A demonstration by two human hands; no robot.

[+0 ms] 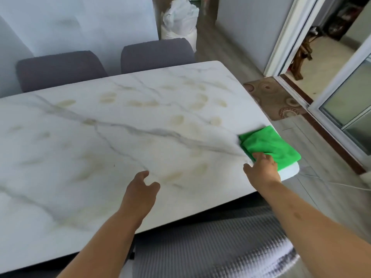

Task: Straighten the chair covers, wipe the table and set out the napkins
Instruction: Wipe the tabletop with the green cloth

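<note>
Across the middle, a white marble-look tabletop (104, 141) with grey veins and pale yellowish blotches. At four o'clock, on its rounded right corner, a folded bright green microfibre cloth (269, 146) lying flat, its outer edge just past the rim.

Right hand (261, 167) reaching to the cloth's near edge from five o'clock: fingers laid on the green fabric, thumb spread aside over bare stone. Fingertips blurred; cannot tell whether pinching the cloth or only pressing on it.

Left hand (140, 189) near six o'clock, over the tabletop and well apart from the cloth: fingers loosely curled and relaxed, thumb apart, nothing held. Cannot tell whether touching the surface or just above it.

Beyond the far edge, two chair backs close to the table: a left dark grey chair cover (60, 69) at eleven o'clock and a right dark grey chair cover (156, 55) at twelve, both lying smooth across the top.

At six o'clock, below the near edge, a grey-and-white ribbed chair cover (210, 247), partly under the table, with the right forearm passing above it.

At one o'clock, on the grey wood-look floor (313, 141), a bulging white plastic sack (178, 23). At two o'clock, a brown mat with circle patterns (275, 99) beside a white-framed sliding glass door (349, 101). At four o'clock, past the table corner, a thin white cable (341, 185) on the floor.
</note>
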